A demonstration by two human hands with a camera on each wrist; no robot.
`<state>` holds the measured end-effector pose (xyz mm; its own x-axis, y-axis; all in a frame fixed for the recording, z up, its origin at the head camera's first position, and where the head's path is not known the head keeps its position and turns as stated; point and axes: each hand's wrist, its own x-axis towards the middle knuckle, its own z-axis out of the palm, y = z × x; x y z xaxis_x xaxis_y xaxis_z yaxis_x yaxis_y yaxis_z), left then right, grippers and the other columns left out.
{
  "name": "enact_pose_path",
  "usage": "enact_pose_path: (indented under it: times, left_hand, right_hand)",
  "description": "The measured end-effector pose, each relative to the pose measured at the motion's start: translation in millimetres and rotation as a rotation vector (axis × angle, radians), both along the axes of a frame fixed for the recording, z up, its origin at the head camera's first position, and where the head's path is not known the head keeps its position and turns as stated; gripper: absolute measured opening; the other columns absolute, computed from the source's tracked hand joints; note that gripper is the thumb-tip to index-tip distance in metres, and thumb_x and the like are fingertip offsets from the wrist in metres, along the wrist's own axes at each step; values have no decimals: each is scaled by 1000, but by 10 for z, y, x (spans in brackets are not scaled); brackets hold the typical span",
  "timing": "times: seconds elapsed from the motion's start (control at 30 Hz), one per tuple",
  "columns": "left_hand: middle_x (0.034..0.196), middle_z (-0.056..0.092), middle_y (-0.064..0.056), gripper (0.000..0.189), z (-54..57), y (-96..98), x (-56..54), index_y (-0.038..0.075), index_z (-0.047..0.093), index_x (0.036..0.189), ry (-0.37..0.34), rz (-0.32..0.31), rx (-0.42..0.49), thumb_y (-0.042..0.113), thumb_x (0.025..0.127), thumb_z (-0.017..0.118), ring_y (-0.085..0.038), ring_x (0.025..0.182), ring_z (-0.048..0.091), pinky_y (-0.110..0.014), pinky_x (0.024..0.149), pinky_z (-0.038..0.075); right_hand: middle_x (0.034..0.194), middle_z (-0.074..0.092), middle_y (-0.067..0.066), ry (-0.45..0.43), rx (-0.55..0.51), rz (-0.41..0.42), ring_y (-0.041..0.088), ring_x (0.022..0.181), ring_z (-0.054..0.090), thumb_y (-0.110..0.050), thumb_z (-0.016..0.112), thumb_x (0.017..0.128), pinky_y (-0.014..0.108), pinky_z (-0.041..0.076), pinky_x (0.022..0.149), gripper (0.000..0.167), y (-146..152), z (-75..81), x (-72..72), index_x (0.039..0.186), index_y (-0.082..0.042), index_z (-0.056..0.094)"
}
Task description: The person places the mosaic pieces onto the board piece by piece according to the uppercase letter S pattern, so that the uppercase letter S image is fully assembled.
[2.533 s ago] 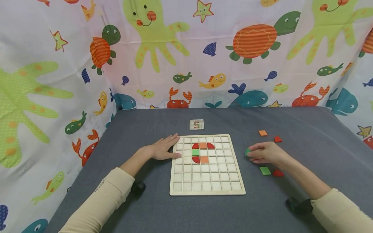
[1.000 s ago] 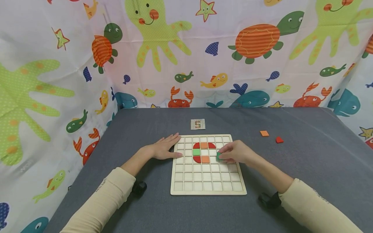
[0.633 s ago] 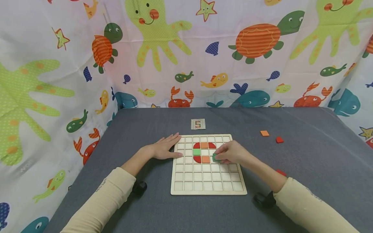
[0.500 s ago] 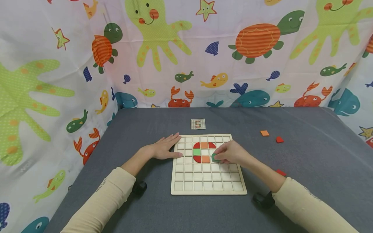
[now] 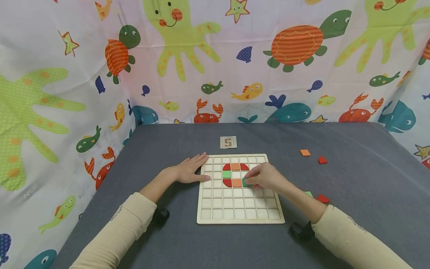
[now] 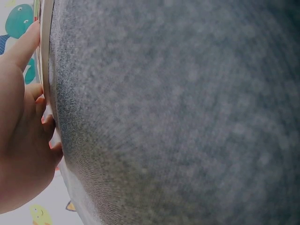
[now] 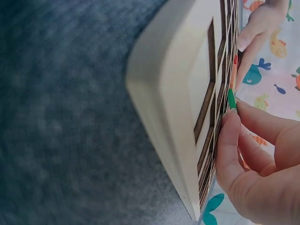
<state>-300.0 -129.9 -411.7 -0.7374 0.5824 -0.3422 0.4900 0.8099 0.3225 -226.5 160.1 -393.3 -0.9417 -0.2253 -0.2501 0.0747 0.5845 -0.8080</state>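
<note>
A pale wooden grid board [image 5: 240, 214] lies on the grey cloth, with red quarter-round, orange square and green square tiles set in its upper cells. My right hand [image 5: 265, 177] pinches a green tile [image 5: 246, 182] between thumb and fingers, right beside the lower orange tile [image 5: 237, 183]. In the right wrist view that green tile [image 7: 232, 99] tilts slightly at the board's surface, between the fingertips. My left hand [image 5: 188, 170] rests with straight fingers on the board's left edge. The left wrist view shows this hand [image 6: 28, 126] along the board's rim.
A small pattern card [image 5: 228, 142] with an S shape lies behind the board. To the right are an orange tile [image 5: 305, 152], a red tile [image 5: 322, 160], another red tile [image 5: 323, 198] and a green tile [image 5: 308, 194] partly behind the forearm. A printed curtain [image 5: 201, 56] hangs behind.
My right hand has carried the green tile left from beside the board onto the grid, then edged it up to the lower orange tile. The left hand has stayed on the board's edge.
</note>
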Motion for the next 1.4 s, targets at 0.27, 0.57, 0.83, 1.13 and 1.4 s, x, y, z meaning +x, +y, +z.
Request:
enact_pose_path:
  times: [0.27, 0.57, 0.83, 1.13, 1.4]
  left_hand:
    - [159, -5, 3, 93, -107, -28, -76, 21, 1, 155, 6, 8, -2, 69, 88, 44, -16, 144, -4, -44, 114, 0]
    - [159, -4, 2, 93, -85, -10, -82, 21, 2, 155, 3, 5, -4, 70, 88, 44, -17, 144, -3, -44, 114, 2]
    - [159, -3, 1, 93, -27, -7, -28, 18, 3, 155, -2, 8, -3, 68, 89, 45, -17, 144, -3, -44, 114, 1]
    - [159, -4, 2, 94, -75, -10, -54, 19, 2, 155, 3, 7, -5, 70, 88, 44, -17, 144, -4, -44, 114, 1]
    - [159, -4, 1, 93, -78, -22, -53, 18, 2, 155, 10, 0, 2, 69, 88, 44, -18, 144, -3, -45, 114, 2]
  right_hand:
    - [88, 69, 4, 41, 44, 25, 15, 67, 63, -10, 73, 84, 31, 53, 63, 16, -15, -9, 2, 98, -1, 74]
    - [84, 69, 2, 57, 47, 36, 15, 68, 62, -8, 73, 84, 30, 53, 63, 13, -11, -30, -4, 95, -2, 74]
    - [88, 70, 3, 41, 47, 49, 15, 71, 62, -10, 72, 86, 30, 53, 65, 14, -9, -26, -15, 97, -3, 74]
    - [84, 65, 5, 4, 1, 22, 18, 70, 58, -18, 69, 90, 30, 51, 64, 22, 101, -4, -35, 104, -2, 72]
    - [92, 63, 10, -17, -112, 5, 22, 82, 56, -31, 64, 93, 33, 50, 72, 40, 350, 38, -81, 119, 0, 65]
